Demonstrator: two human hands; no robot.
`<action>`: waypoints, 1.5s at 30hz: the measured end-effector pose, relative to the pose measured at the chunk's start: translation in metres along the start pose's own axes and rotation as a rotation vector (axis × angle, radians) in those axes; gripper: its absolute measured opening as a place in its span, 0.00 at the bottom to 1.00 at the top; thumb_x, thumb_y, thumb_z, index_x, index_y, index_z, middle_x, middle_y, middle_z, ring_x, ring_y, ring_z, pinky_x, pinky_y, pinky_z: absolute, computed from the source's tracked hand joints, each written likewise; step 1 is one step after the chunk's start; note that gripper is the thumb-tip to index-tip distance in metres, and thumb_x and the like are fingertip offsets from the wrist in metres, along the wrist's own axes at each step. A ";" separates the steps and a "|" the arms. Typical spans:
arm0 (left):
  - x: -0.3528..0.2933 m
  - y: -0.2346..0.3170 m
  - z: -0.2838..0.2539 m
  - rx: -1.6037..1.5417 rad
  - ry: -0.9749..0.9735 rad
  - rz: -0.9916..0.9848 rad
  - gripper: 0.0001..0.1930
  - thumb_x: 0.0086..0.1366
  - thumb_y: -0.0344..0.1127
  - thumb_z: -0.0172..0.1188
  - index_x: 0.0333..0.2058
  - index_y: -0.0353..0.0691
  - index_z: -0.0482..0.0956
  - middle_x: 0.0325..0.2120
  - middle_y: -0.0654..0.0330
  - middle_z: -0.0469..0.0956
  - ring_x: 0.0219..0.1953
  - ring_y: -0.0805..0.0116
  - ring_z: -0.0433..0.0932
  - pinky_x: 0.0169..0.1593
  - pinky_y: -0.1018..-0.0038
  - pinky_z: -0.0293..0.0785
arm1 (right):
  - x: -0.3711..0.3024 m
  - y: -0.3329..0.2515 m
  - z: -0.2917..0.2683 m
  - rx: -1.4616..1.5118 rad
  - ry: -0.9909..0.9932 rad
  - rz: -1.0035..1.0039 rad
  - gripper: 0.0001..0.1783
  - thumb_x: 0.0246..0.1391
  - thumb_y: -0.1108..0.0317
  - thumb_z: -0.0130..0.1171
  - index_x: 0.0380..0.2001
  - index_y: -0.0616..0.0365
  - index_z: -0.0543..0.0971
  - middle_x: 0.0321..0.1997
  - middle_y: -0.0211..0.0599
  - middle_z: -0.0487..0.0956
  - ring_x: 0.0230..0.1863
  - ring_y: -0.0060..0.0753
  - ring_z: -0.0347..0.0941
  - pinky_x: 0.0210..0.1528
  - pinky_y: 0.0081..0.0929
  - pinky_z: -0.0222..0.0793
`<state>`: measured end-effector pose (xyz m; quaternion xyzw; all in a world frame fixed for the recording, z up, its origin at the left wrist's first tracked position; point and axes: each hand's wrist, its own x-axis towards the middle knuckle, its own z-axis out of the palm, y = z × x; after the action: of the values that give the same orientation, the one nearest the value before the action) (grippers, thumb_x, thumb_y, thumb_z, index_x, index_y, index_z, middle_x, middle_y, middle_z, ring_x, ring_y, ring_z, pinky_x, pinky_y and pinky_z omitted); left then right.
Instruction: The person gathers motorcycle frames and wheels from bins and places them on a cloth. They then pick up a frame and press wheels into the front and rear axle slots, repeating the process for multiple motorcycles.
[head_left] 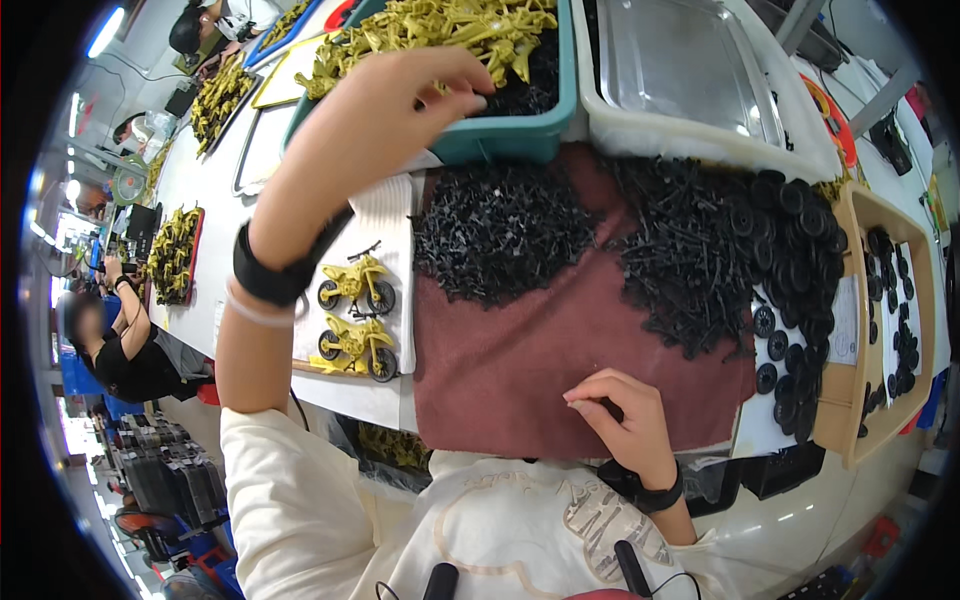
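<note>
My left hand [425,88] reaches over the near rim of a teal bin [505,140] heaped with yellow toy motorcycle frames [440,30] and small black parts. Its thumb and fingers are apart, and I see nothing between them. Over a maroon cloth [500,370], my right hand [628,412] is closed in a pinch; whatever it holds, if anything, is too small to make out. Two assembled yellow toy motorcycles [352,342] with black wheels lie on a white sheet below my left forearm. Small black parts [500,232] are piled on the cloth.
Right of that pile lie long black pieces [680,265] and black toy wheels [785,235]. A tan tray [850,400] with more wheels stands at the far right. Behind is a white bin [690,135] holding a metal tray [680,60]. A person in black [130,340] sits leftward.
</note>
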<state>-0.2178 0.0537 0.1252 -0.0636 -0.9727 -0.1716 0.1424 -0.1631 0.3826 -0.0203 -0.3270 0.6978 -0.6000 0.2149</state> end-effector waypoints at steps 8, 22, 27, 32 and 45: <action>0.080 -0.110 -0.004 0.261 -0.165 0.084 0.24 0.67 0.42 0.60 0.60 0.46 0.70 0.57 0.54 0.73 0.55 0.54 0.75 0.60 0.59 0.70 | 0.005 -0.005 -0.001 0.017 0.002 0.099 0.06 0.50 0.81 0.63 0.33 0.63 0.83 0.33 0.41 0.83 0.34 0.36 0.81 0.38 0.26 0.74; 0.176 -0.161 0.063 0.322 -0.280 -0.315 0.51 0.59 0.78 0.48 0.71 0.50 0.53 0.65 0.33 0.57 0.64 0.33 0.65 0.64 0.47 0.65 | 0.001 0.002 -0.006 0.174 0.027 0.134 0.07 0.50 0.84 0.63 0.34 0.67 0.83 0.34 0.45 0.84 0.35 0.33 0.82 0.39 0.24 0.76; 0.160 -0.154 0.046 0.290 -0.373 -0.240 0.45 0.61 0.66 0.55 0.71 0.52 0.52 0.63 0.39 0.60 0.59 0.40 0.71 0.63 0.53 0.68 | 0.004 0.002 -0.009 0.204 0.006 0.151 0.07 0.51 0.84 0.62 0.35 0.67 0.83 0.34 0.45 0.83 0.35 0.33 0.82 0.39 0.24 0.76; 0.141 -0.141 0.038 0.206 -0.290 -0.184 0.45 0.54 0.59 0.65 0.68 0.53 0.59 0.65 0.41 0.57 0.61 0.40 0.68 0.63 0.54 0.67 | 0.005 0.000 -0.009 0.225 0.001 0.160 0.07 0.51 0.84 0.62 0.35 0.67 0.83 0.34 0.44 0.83 0.35 0.33 0.81 0.39 0.24 0.76; 0.127 -0.134 0.022 0.267 -0.136 -0.200 0.29 0.55 0.55 0.70 0.55 0.53 0.77 0.48 0.50 0.72 0.50 0.49 0.73 0.53 0.58 0.70 | 0.006 -0.001 -0.010 0.180 -0.017 0.132 0.08 0.52 0.82 0.63 0.36 0.63 0.83 0.34 0.42 0.84 0.35 0.33 0.82 0.38 0.24 0.76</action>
<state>-0.3670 -0.0535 0.1006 0.0413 -0.9957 -0.0497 0.0658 -0.1740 0.3853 -0.0172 -0.2648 0.6591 -0.6422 0.2882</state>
